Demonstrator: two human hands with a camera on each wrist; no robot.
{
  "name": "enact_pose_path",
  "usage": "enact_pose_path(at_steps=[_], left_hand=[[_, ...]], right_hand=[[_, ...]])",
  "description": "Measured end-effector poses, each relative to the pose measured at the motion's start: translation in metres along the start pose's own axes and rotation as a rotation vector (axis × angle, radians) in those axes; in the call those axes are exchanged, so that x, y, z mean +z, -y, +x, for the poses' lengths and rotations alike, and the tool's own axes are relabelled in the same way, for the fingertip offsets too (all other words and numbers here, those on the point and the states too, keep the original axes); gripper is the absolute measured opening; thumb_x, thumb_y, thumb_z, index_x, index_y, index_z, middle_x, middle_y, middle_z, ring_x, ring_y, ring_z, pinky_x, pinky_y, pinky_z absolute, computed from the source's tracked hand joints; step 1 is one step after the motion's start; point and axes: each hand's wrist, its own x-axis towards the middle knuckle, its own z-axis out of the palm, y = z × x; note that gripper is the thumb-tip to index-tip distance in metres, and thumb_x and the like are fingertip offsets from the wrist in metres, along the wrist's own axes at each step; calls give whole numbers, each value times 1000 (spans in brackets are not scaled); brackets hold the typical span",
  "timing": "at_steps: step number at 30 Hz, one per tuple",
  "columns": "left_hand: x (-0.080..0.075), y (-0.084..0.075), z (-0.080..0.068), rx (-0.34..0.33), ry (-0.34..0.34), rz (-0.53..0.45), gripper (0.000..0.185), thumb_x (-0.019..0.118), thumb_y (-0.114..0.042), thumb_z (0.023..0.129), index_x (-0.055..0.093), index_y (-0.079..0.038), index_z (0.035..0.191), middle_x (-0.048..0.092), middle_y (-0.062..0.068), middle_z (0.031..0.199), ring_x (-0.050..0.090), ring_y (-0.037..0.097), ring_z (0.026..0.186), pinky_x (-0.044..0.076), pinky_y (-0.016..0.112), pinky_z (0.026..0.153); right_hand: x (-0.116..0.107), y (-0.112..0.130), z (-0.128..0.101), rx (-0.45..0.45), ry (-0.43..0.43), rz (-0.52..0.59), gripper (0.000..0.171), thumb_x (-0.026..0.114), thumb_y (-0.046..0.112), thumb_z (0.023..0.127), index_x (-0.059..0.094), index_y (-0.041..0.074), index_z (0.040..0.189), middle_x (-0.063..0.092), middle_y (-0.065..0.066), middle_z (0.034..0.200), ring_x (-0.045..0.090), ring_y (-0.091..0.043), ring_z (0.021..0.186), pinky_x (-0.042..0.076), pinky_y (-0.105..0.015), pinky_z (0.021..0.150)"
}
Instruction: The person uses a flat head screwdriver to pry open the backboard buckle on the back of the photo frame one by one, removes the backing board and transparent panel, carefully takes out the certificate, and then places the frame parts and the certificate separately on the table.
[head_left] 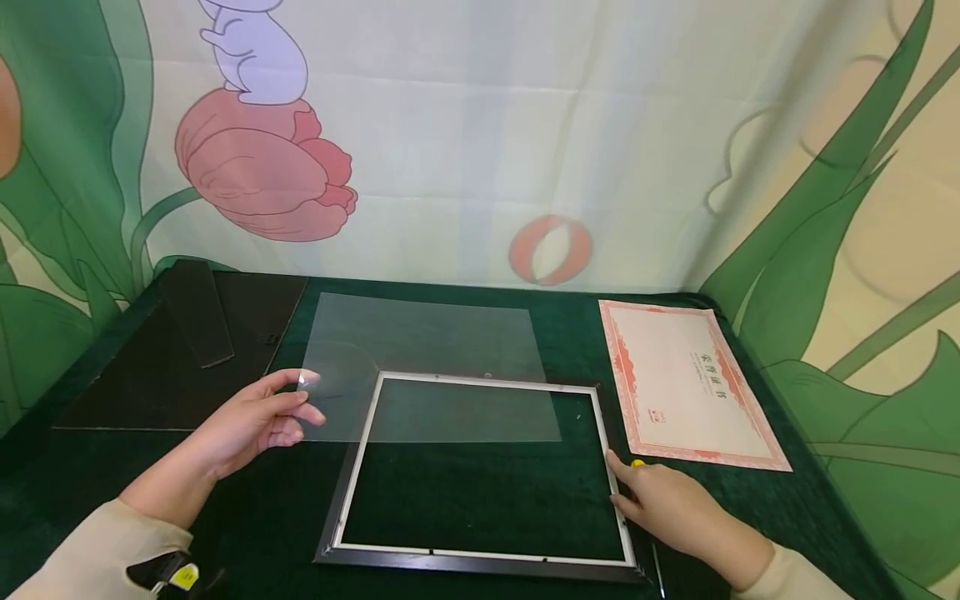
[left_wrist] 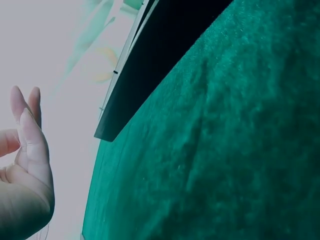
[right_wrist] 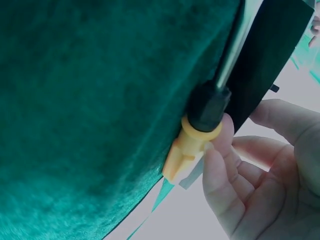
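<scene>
Both forearms enter from the bottom edge, beige sleeves, palms angled inward toward the frame [head_left: 480,475].

Left hand [head_left: 255,421]: reaches in from the lower left, thumb on top and fingers underneath, pinching the left edge of the clear sheet [head_left: 427,367]. Sheet is lifted slightly on that side; its near edge overlaps the top of the frame opening, rest extends back over the green cloth [head_left: 247,517].

Right hand [head_left: 667,504]: lies low at the frame's right rail, fingertips touching the outer edge, fingers loosely extended, not wrapped around anything. Right wrist view shows a screwdriver [right_wrist: 207,107] with a yellow-and-black handle lying just beside those fingers, against the frame edge; a finger touches the handle, no grip on it.

Frame lies flat, centre of table, empty opening showing cloth. Black backing board [head_left: 172,358] at left rear, certificate [head_left: 686,383] at right, both well apart from the hands.
</scene>
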Motion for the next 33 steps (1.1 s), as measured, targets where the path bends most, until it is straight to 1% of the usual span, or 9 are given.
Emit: enact_pose_path(at_steps=[5,9,12,15,19,22,27,33], left_hand=[[4,1,10,-16,-27,40,39,40,-20,90,27,-4,124,61,11,89,57,13,61,48,27,65],[7,3,18,-22,-37,69,42,40,-21,91,24,-4,126,61,11,89,57,14,60,48,28,66],[10,4,22,-34,-37,70,46,40,-22,90,21,-3,128,61,12,89,57,14,59,48,28,66],[12,5,26,-42,-43,76,46,41,-22,90,22,-3,128,61,12,89,56,13,58,48,28,65],[12,3,29,-33,-62,80,46,41,-22,90,22,-3,127,61,12,88,56,13,57,48,26,63],[13,-1,33,-16,-57,73,46,41,-21,90,21,-2,127,61,12,88,56,13,57,48,25,62],[15,-5,41,-8,-38,73,46,40,-20,90,21,-1,127,61,11,88,57,13,58,48,27,64],[17,-8,44,-7,-31,79,46,40,-20,91,21,-2,128,61,11,87,57,13,58,48,27,63]], right_hand=[[0,0,1,22,6,-10,51,61,24,77,46,3,121,34,8,46,33,-5,40,29,-20,40],[0,-1,1,5,0,-19,51,61,24,77,46,3,121,34,9,46,32,-5,39,29,-20,40],[1,-1,0,-1,3,-27,51,61,23,77,46,2,121,33,9,46,32,-6,39,29,-21,40],[1,-1,-1,0,6,-35,51,62,23,76,47,2,120,33,8,46,33,-6,40,29,-21,41],[-1,0,0,-18,9,-42,51,62,23,76,46,1,120,33,8,46,33,-6,40,30,-21,41],[-2,1,0,-18,14,-47,51,61,23,76,46,1,120,33,9,46,33,-6,39,29,-21,40],[-2,1,0,-13,20,-52,51,61,23,76,46,1,119,33,8,46,32,-7,39,29,-21,40],[-2,3,2,-10,18,-52,50,61,22,76,46,1,119,33,8,46,32,-6,39,29,-21,40]])
